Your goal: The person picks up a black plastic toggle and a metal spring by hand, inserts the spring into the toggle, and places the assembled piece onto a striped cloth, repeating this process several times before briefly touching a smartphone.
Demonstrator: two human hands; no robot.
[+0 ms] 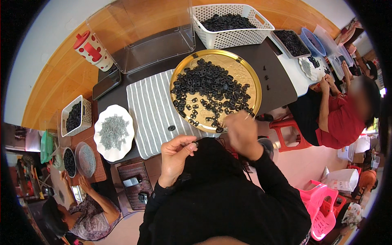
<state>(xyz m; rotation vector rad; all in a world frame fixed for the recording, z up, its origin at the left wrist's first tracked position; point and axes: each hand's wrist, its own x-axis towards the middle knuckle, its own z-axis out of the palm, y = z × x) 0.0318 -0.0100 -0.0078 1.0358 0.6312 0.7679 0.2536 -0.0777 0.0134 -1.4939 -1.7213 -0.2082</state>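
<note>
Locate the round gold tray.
In the head view, the gold tray lies above and slightly right of centre on the dark table, its left side over the striped cloth, the white basket just beyond it.

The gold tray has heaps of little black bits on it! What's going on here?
The person's left hand pinches a small dark piece between thumb and finger. The right hand is at the near edge of the gold tray, too blurred to tell whether it holds anything. Many black pieces lie on the tray. To its left are a striped cloth and a white plate of gray bits.
</note>
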